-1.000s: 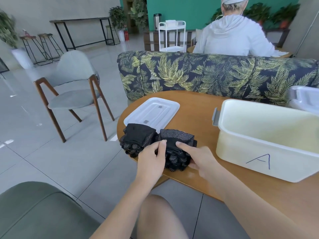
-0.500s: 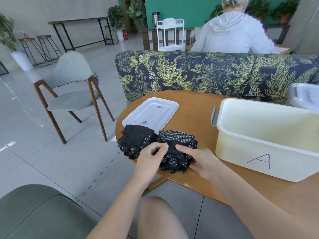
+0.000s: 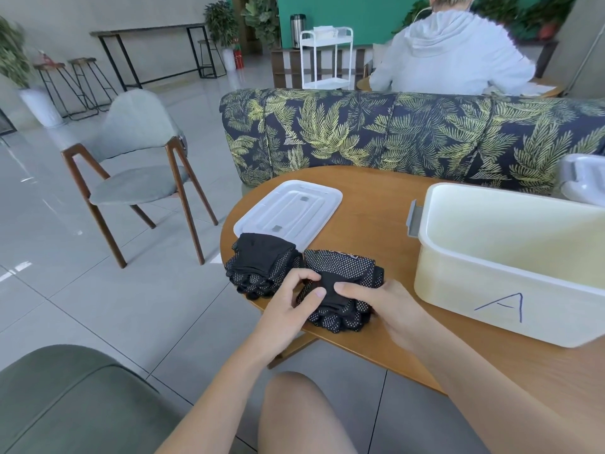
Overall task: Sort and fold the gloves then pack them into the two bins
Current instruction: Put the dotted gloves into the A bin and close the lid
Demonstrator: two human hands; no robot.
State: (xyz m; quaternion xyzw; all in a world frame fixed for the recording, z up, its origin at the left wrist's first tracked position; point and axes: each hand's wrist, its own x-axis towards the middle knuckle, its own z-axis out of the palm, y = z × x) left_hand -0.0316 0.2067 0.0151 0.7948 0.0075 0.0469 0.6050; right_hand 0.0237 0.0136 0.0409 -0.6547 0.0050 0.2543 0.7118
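A folded bundle of black dotted gloves (image 3: 340, 290) lies near the front edge of the round wooden table (image 3: 376, 204), and both hands work on it. The left hand (image 3: 288, 306) has its fingers curled over the bundle's left side, thumb pressed against the fabric; the right hand (image 3: 386, 306) grips it from the right, thumb on top. Just left of this bundle, touching it, sits a second folded bundle of black gloves (image 3: 262, 265), partly overlapping the near corner of a white lid (image 3: 291, 208) that lies flat on the table behind the gloves. To the right of the gloves, apart from them, stands an open white bin (image 3: 491, 290) marked with a blue letter A. Behind that bin, at the right edge of the view, part of another white container (image 3: 582, 178) shows. Beyond the table runs a sofa back (image 3: 409, 132) in a dark leaf print, and past it a person in a pale hooded top (image 3: 455, 57) sits facing away. Left of the table, on the grey tiled floor (image 3: 98, 306), stands a wooden chair (image 3: 137, 172) with a grey seat.
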